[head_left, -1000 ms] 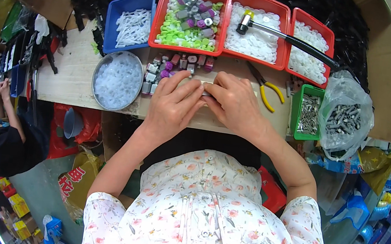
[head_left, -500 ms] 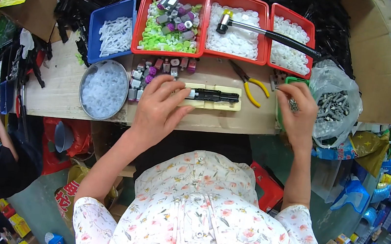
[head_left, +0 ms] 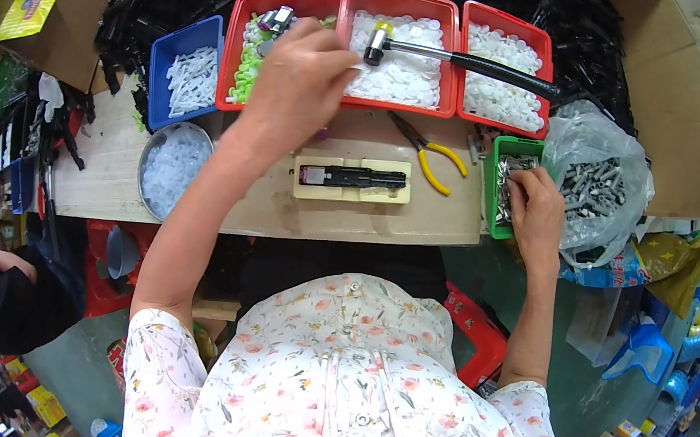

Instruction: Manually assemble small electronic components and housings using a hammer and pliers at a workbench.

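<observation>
My left hand [head_left: 305,76] is over the seam between two red bins, its fingertips pinched at the edge of the white discs [head_left: 404,75]; whatever they grip is too small to make out. Low at the right, my right hand [head_left: 539,206] has its fingers bent together in a green tray [head_left: 499,231] of small metal parts [head_left: 512,165]. Its fingertips hide what they pinch. Between the hands, a long black plastic part [head_left: 364,178] with a grey and purple left end lies in a cream fixture [head_left: 351,196]. Neither hand touches it.
A hammer [head_left: 476,63] lies across the bins. Yellow-handled pliers [head_left: 436,166] rest behind the fixture. A blue bin [head_left: 157,69] and a round metal bowl [head_left: 144,174] stand left. At right is a plastic bag [head_left: 635,203] of metal parts. A person [head_left: 13,289] sits far left.
My left hand has left the fixture and reached away over the bins. The right hand has come down into the green tray. The whole view has shifted slightly.
</observation>
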The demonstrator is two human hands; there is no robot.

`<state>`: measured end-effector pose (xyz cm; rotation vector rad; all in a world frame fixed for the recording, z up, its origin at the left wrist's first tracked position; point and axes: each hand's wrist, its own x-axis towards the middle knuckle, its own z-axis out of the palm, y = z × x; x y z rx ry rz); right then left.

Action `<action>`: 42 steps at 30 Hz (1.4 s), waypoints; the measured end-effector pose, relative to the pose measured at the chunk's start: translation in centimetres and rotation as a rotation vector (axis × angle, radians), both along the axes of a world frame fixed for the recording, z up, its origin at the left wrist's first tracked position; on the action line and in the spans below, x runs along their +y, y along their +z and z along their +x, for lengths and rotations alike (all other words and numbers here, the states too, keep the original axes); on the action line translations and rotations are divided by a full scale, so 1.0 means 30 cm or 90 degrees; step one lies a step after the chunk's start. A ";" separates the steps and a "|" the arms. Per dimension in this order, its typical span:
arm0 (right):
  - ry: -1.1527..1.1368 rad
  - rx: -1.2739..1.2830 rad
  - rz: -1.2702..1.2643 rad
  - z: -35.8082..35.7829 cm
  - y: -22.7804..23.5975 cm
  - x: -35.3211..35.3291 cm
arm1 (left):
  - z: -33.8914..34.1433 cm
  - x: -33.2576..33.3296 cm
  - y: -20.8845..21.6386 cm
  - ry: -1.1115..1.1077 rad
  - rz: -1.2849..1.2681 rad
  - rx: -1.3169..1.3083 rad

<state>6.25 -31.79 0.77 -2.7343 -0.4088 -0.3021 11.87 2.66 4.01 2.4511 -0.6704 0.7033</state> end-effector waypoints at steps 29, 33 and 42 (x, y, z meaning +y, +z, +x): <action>0.094 0.002 0.214 0.072 0.138 0.203 | -0.011 0.261 -0.040 0.057 0.131 0.333; 0.143 0.030 0.254 0.111 0.136 0.265 | -0.009 0.251 -0.006 0.050 0.136 0.354; 0.250 0.072 0.274 0.182 0.123 0.390 | -0.002 0.245 -0.040 0.106 0.131 0.304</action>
